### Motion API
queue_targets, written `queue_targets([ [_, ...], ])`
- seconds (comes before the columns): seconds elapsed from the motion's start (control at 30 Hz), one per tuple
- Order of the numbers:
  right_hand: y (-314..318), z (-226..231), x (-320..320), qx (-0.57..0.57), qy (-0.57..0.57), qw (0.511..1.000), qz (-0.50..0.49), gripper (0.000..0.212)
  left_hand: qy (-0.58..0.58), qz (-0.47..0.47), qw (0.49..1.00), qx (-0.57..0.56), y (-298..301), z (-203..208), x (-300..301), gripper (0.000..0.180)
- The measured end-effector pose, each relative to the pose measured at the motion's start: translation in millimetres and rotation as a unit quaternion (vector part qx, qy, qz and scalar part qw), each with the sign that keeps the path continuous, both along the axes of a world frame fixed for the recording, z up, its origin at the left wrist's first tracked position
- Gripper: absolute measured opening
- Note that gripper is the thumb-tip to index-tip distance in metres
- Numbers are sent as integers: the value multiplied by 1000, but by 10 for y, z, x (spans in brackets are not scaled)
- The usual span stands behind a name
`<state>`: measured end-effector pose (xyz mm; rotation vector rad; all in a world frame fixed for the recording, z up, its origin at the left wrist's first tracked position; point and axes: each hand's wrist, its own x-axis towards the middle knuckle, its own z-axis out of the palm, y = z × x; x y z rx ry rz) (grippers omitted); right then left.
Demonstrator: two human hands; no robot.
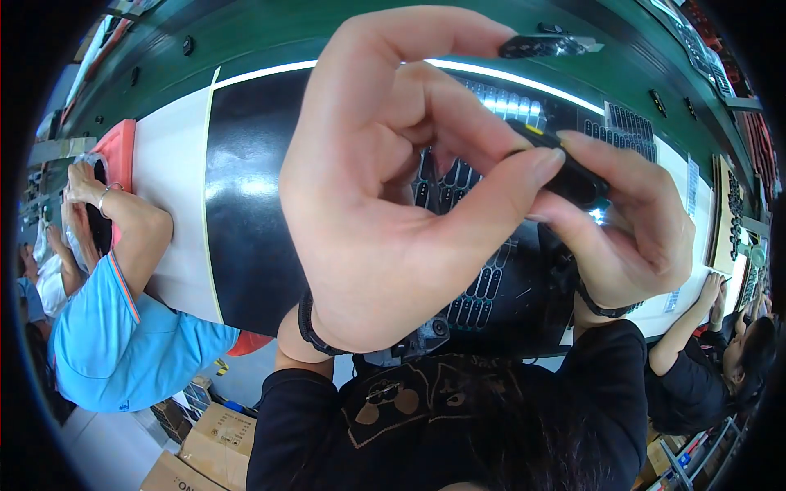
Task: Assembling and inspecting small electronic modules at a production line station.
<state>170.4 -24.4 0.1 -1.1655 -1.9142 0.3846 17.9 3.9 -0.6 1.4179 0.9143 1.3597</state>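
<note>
While the left hand (368, 204) and right hand (643, 229) pinch the black gadget (583, 180) above the mat (250, 221), a loose grip could drop it.

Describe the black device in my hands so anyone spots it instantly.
Start at the black mat. Over it, your left hand and right hand pinch the device; unlike the pieces below, it's held up, with a yellow mark.

Oblong piece (581, 182), right of centre, appears smooth black plastic. Dark bench covering (246, 262), left of centre, is glossy. Bin (122, 155), upper left, appears plastic; carton (217, 438), lower left, matt cardboard.
</note>
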Motion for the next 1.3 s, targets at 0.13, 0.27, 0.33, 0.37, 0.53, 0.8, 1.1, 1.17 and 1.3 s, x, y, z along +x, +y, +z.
queue_targets([
  [0.13,-30,15,-8,-7,-4,1000,-3,42,3,5,1000,-3,-37,23,18,57],
  [0.27,-64,14,-10,-13,-8,1000,-14,42,22,1,1000,-13,-62,32,8,56],
  [0.33,-80,19,-6,-14,-11,1000,-16,42,25,-23,999,7,-31,11,-21,56],
  [0.37,-83,2,-17,-15,-11,1000,-12,42,31,-42,998,23,-15,-21,-52,56],
  [0.53,-46,-115,-53,30,-17,999,1,41,56,-50,996,42,4,-125,-118,53],
  [0.8,39,-91,-41,-22,233,971,42,36,-51,-269,953,-130,188,-107,-187,45],
  [1.1,159,-21,32,-203,212,956,12,26,-13,-177,981,-78,205,-171,-148,45],
  [1.17,396,-95,192,-279,147,949,24,21,210,-69,975,36,270,-270,-198,44],
  [1.3,1127,-478,372,-238,196,949,66,29,322,19,942,95,307,-324,-283,40],
])
